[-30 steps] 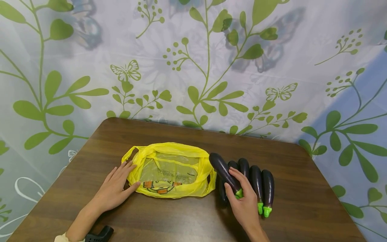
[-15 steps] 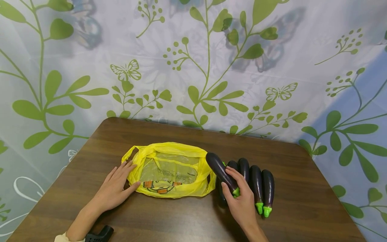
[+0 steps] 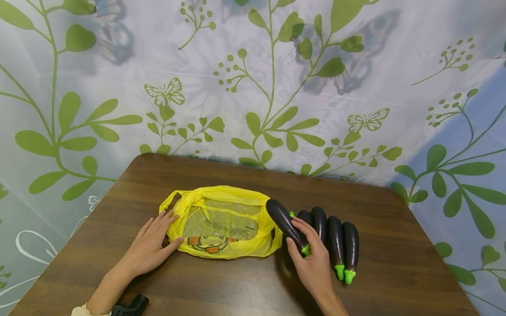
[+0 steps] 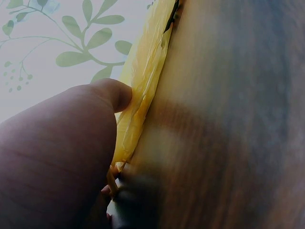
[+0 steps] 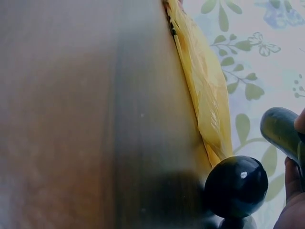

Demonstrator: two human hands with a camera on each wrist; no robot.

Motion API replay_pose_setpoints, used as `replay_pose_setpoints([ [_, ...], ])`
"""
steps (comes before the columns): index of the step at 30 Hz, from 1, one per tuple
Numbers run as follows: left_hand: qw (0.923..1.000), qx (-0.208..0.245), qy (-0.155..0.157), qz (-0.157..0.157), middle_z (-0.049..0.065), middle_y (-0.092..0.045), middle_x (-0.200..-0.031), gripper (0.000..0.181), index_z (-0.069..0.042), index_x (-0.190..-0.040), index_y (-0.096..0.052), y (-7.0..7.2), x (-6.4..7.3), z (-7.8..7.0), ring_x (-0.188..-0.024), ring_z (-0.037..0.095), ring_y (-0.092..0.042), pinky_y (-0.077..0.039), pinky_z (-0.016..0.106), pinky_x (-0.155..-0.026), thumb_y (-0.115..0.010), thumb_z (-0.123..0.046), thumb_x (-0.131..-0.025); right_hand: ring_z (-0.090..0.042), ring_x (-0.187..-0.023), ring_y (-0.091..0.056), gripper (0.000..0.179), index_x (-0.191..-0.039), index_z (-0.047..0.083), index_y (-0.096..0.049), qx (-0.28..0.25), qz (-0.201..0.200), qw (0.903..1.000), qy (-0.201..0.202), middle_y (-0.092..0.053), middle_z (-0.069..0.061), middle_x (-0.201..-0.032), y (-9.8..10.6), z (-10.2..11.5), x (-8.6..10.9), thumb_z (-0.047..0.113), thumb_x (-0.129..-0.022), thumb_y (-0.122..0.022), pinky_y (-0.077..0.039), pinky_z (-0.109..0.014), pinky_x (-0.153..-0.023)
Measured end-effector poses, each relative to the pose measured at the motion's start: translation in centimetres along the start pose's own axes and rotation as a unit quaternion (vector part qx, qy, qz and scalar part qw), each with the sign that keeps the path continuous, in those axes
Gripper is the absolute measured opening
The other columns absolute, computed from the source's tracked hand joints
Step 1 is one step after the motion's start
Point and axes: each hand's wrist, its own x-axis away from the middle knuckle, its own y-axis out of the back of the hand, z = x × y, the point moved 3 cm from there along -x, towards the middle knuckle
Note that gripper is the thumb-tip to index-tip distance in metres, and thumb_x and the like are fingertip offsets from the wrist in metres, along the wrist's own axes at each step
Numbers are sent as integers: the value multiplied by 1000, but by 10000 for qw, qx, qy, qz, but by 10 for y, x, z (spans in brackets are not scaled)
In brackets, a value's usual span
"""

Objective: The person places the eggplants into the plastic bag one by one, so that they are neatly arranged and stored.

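A yellow plastic bag (image 3: 225, 249) stands with its mouth spread wide, printing visible inside it. My left hand (image 3: 152, 243) rests against the bag's left edge with fingers fairly straight; in the left wrist view the thumb (image 4: 114, 93) touches the yellow film. Between thumb and fingers, my right hand (image 3: 314, 265) grips a dark purple eggplant (image 3: 282, 219), tilted, its rounded end over the bag's right rim and its green cap near the palm. The right wrist view shows this held eggplant (image 5: 280, 130) raised above another one (image 5: 237, 188).
Several eggplants (image 3: 334, 241) lie side by side to the right of the bag, partly hidden behind the right hand. The brown wooden table (image 3: 221, 289) ends at a leaf-patterned curtain (image 3: 245, 87). A black device (image 3: 130, 306) sits by the left wrist.
My right hand has shifted slightly left with the eggplant, bringing its rounded end over the bag's right rim. The left hand and bag have stayed in place.
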Motion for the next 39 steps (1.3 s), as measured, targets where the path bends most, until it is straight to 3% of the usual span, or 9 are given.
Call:
replay_pose_setpoints([
  [7,10000,2,2,6,21,-31,-166,75,-5,-157,-41,0,0,1,-154,44,-23,-16,64,-121,-58,-53,-102,-14,-131,-58,48,-135,20,-66,37,55,10000,-14,-61,1,-144,-3,0,0,6,-91,-79,-41,-11,-106],
  [23,9999,54,55,70,21,-29,-167,77,-4,-157,-39,-1,-1,3,-155,44,-21,-14,62,-122,-56,-55,-103,-15,-133,-58,47,-133,18,-67,-10,31,10000,77,-63,-5,-142,-9,2,0,3,-90,-78,-40,-10,-106],
  [31,9999,65,58,70,21,-29,-167,78,-3,-157,-39,-2,-1,4,-155,44,-20,-13,62,-122,-55,-56,-102,-16,-132,-58,49,-133,21,-67,-29,69,10000,21,-62,2,-142,-11,4,0,2,-90,-79,-40,-10,-106],
  [39,10000,43,25,39,21,-30,-166,76,-4,-157,-40,-1,-1,3,-155,44,-22,-15,63,-121,-57,-54,-103,-18,-131,-59,48,-134,21,-67,20,133,9999,-48,-62,-1,-143,-13,5,1,3,-90,-78,-41,-10,-104],
])
